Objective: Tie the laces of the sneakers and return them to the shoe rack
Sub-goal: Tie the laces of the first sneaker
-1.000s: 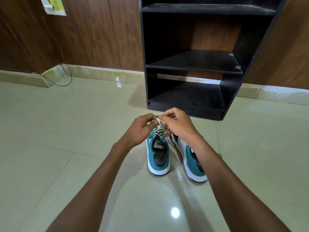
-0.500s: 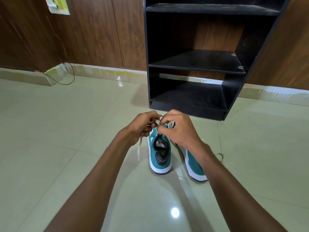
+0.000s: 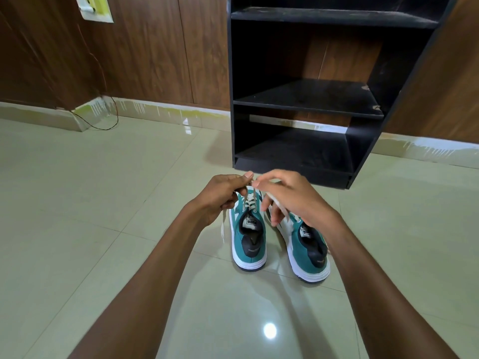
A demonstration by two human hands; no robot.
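Sneakers, 2 teal ones, sit side by side on the tiled floor (image 3: 77, 203), heels toward the camera. Left sneaker (image 3: 248, 237) is right under both hands. Left hand (image 3: 220, 195) has its fingers pinched shut on a white lace (image 3: 223, 226) (loose end dangles below the fist). Right hand (image 3: 290, 195) pinches the other lace end (image 3: 278, 206), lower fingers spread. Right sneaker (image 3: 308, 250) lies just beside. Black shoe rack (image 3: 305, 99) stands past the fingertips.
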